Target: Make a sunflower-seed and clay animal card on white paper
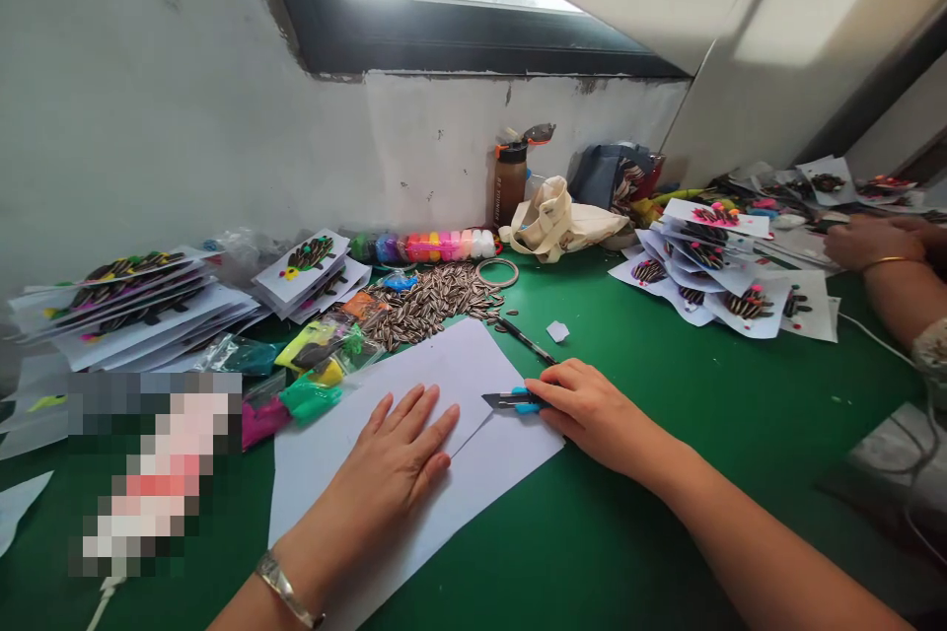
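White paper (pixel 332 483) lies on the green table in front of me, with a slit or edge running between my two hands. My left hand (pixel 403 458) rests flat on it, fingers stretched out, a silver bangle at the wrist. In my right hand (pixel 592 409) is a utility knife (pixel 510 401), black with blue parts. Its dark blade points left and meets the paper at the line. Just beyond the right fingers lies a black pen (pixel 525 340). A small paper scrap (pixel 557 330) sits to the right of the pen.
Sunflower seeds (pixel 429 301) are heaped behind the paper, near bags of coloured clay (pixel 318 355) and a tape roll (pixel 497 272). Stacked seed-picture cards (pixel 140 306) stand left, more cards (pixel 710 266) right. A brown bottle (pixel 509 185) stands by the wall. Another person's hand (pixel 865 242) works at far right.
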`<act>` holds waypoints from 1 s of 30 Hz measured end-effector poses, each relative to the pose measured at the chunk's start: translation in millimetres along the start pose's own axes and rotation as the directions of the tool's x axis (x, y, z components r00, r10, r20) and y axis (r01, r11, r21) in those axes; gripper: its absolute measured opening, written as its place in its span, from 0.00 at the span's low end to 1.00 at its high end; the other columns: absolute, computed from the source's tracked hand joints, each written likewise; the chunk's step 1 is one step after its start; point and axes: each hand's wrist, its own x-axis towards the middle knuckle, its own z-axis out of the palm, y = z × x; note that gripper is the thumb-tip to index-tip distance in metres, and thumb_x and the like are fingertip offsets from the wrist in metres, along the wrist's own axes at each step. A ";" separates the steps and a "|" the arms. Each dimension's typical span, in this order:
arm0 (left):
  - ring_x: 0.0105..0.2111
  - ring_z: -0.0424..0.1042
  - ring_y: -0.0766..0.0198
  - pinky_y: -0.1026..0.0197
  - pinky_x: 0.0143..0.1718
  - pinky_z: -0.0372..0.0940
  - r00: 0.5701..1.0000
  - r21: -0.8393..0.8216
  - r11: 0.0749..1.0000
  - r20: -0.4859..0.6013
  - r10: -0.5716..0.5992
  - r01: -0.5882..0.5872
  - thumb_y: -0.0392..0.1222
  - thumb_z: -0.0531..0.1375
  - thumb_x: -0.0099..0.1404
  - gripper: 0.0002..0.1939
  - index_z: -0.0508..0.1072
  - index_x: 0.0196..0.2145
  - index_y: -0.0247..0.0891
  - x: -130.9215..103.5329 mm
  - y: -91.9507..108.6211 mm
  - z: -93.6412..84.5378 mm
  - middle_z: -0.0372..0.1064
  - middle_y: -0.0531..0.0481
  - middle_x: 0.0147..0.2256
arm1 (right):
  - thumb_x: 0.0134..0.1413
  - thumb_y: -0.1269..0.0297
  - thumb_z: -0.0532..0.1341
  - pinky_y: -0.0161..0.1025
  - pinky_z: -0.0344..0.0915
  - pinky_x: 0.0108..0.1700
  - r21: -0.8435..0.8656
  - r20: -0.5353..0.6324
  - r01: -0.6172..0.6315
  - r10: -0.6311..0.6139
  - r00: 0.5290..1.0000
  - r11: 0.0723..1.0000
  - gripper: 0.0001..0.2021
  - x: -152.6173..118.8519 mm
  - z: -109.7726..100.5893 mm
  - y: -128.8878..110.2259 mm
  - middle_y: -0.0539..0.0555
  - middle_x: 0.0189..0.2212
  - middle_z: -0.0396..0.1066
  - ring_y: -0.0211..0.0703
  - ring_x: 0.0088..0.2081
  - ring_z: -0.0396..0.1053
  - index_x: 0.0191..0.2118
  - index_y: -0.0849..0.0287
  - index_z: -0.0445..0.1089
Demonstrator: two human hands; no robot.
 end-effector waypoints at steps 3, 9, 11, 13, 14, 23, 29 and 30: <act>0.65 0.51 0.50 0.43 0.65 0.43 1.000 -0.004 1.000 -0.017 0.014 -0.014 0.55 0.45 0.73 0.25 0.53 0.65 0.57 -0.4 -1.8 1.2 0.49 0.49 0.67 | 0.60 0.72 0.58 0.46 0.67 0.46 0.030 0.009 0.015 -0.015 1.000 0.999 0.18 1.5 -3.9 4.2 0.58 0.44 0.72 0.47 0.45 0.68 0.54 0.53 0.68; 0.65 0.52 0.49 0.41 0.64 0.44 1.000 -0.013 1.000 0.020 0.014 -0.014 0.56 0.45 0.73 0.25 0.53 0.66 0.56 0.5 -0.9 -2.9 0.49 0.48 0.67 | 0.62 0.71 0.57 0.46 0.66 0.47 0.038 0.054 0.025 -0.027 0.998 0.999 0.16 8.2 -7.9 6.0 0.58 0.44 0.71 0.47 0.44 0.67 0.54 0.53 0.69; 0.65 0.52 0.49 0.41 0.64 0.43 1.000 -0.013 1.000 0.022 0.009 -0.009 0.56 0.45 0.73 0.25 0.52 0.66 0.56 0.8 0.0 -4.3 0.48 0.48 0.67 | 0.62 0.70 0.57 0.45 0.66 0.47 0.044 0.073 0.044 -0.047 0.996 0.998 0.16 11.2 -6.7 4.9 0.58 0.44 0.71 0.47 0.44 0.67 0.54 0.53 0.69; 0.65 0.52 0.49 0.42 0.65 0.42 1.000 -0.011 1.000 0.008 0.012 -0.012 0.56 0.46 0.73 0.25 0.52 0.66 0.57 1.0 0.8 -4.9 0.48 0.49 0.67 | 0.62 0.70 0.56 0.45 0.66 0.48 0.048 0.074 0.061 -0.065 0.995 0.997 0.16 13.3 -5.5 4.4 0.58 0.44 0.71 0.47 0.44 0.67 0.54 0.53 0.69; 0.65 0.52 0.49 0.42 0.65 0.41 1.000 -0.011 1.000 0.009 0.014 -0.014 0.56 0.46 0.73 0.25 0.52 0.65 0.57 1.2 1.1 -5.0 0.47 0.49 0.67 | 0.62 0.70 0.56 0.45 0.66 0.48 0.050 0.072 0.068 -0.071 0.995 0.996 0.16 13.7 -5.3 4.6 0.58 0.44 0.71 0.47 0.44 0.67 0.54 0.53 0.69; 0.66 0.49 0.48 0.39 0.64 0.41 0.997 -0.009 1.000 0.082 0.002 -0.001 0.57 0.44 0.73 0.25 0.49 0.66 0.60 2.9 1.6 -6.3 0.45 0.48 0.68 | 0.63 0.70 0.55 0.44 0.65 0.47 0.115 0.106 0.077 -0.089 0.990 0.990 0.16 9.3 -9.0 8.4 0.57 0.44 0.71 0.46 0.44 0.66 0.54 0.52 0.69; 0.67 0.46 0.44 0.38 0.64 0.39 0.997 -0.026 0.999 0.069 0.025 -0.023 0.61 0.46 0.71 0.28 0.47 0.66 0.62 1.7 2.4 -6.6 0.41 0.47 0.69 | 0.63 0.70 0.55 0.44 0.65 0.48 0.113 0.096 0.093 -0.104 0.990 0.989 0.16 8.4 -6.6 2.9 0.57 0.44 0.70 0.46 0.44 0.66 0.54 0.53 0.69; 0.67 0.46 0.44 0.38 0.64 0.38 0.997 -0.028 0.999 0.068 0.029 -0.028 0.61 0.46 0.71 0.28 0.47 0.66 0.62 1.6 2.9 -7.0 0.41 0.47 0.69 | 0.63 0.70 0.55 0.44 0.66 0.48 0.116 0.092 0.089 -0.100 0.991 0.989 0.16 7.4 -6.7 2.1 0.57 0.43 0.70 0.46 0.44 0.66 0.54 0.53 0.69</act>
